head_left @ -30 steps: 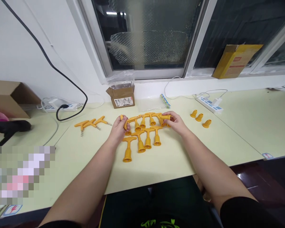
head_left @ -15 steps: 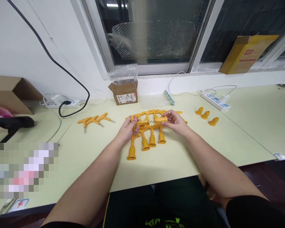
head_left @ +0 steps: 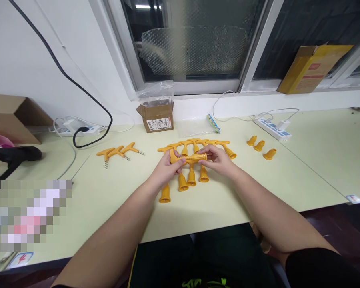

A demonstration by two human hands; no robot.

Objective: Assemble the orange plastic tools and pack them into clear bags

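Free tabletop (head_left: 198,212) nearest, corkscrews (head_left: 203,175) blocking middle

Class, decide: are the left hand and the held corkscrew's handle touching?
Touching: the head view shows the left hand gripping the yellow handle directly.

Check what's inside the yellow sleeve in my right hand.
The yellow handle in the left hand appears to meet the sleeve. The inside can't be seen: the sleeve's wall covers it, and the right hand wraps one end.
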